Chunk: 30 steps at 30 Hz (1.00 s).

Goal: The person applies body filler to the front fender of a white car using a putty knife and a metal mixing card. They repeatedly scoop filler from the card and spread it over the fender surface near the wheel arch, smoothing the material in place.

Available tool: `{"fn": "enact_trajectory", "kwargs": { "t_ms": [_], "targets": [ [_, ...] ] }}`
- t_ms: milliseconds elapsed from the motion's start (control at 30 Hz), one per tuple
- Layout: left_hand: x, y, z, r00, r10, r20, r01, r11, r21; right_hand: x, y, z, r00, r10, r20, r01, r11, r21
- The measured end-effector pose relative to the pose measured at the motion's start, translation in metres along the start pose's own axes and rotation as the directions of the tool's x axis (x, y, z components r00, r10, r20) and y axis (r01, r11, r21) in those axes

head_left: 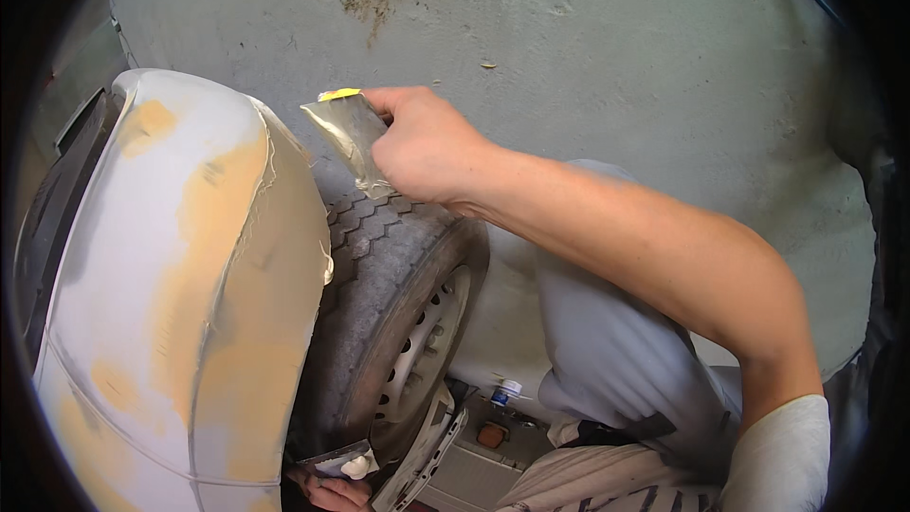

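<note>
My right hand [422,147] is closed around a putty spreader [349,133], a thin flat blade with pale filler smeared along its edge and a bit of yellow at its top. The spreader is held above the tire [379,265], just right of a car body panel [123,256]. That panel is whitish grey with tan filler patches [223,199] and a ragged ridge of filler along its crease. At the bottom, my left hand [332,493] grips a small flat plate [322,465] carrying a blob of cream-coloured putty [357,466]. Its fingers are partly cut off by the frame.
The wheel's steel rim [427,341] faces my bent knee [607,322]. A grey case [469,465] lies low beside the wheel, with a small blue-and-white container [506,392] and a brown block [492,434]. Grey floor [607,57] with dirt specks stretches behind.
</note>
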<state>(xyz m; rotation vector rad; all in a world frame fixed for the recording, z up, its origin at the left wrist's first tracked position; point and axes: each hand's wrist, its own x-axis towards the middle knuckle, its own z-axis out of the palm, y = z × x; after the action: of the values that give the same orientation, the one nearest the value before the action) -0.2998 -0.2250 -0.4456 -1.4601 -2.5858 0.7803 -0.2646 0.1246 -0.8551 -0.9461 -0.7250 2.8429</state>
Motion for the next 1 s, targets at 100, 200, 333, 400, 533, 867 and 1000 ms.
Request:
{"fn": "enact_trajectory", "kwargs": {
  "t_ms": [100,200,333,400,533,867,1000],
  "targets": [
    [-0.015,-0.031,-0.007,1.000,0.023,-0.006,-0.022,0.990,0.142,0.051,-0.008,0.003,0.991,-0.034,0.129,0.025,0.997,0.066],
    [-0.039,-0.061,-0.012,0.999,0.033,0.012,-0.035,0.979,0.203,0.072,-0.005,0.006,0.977,-0.008,0.211,-0.019,0.992,0.126],
    [-0.056,-0.077,-0.019,0.989,0.132,0.067,-0.148,0.902,0.406,0.084,-0.005,0.011,0.970,-0.007,0.243,-0.017,0.995,0.097],
    [-0.051,-0.073,-0.022,0.987,0.151,0.047,-0.157,0.904,0.397,0.086,-0.012,0.016,0.972,-0.016,0.233,-0.010,0.994,0.110],
    [-0.034,-0.053,-0.020,0.998,0.046,0.038,-0.052,0.981,0.188,0.085,-0.023,0.024,0.983,0.013,0.181,-0.039,0.989,0.140],
    [-0.019,-0.035,-0.017,0.999,0.027,0.021,-0.030,0.986,0.166,0.061,-0.032,0.026,0.993,-0.029,0.114,0.017,0.994,0.108],
    [-0.029,-0.040,-0.015,0.999,0.049,0.004,-0.048,0.968,0.248,0.042,-0.028,0.024,0.987,-0.045,0.156,0.022,0.988,0.152]
  ]
}}
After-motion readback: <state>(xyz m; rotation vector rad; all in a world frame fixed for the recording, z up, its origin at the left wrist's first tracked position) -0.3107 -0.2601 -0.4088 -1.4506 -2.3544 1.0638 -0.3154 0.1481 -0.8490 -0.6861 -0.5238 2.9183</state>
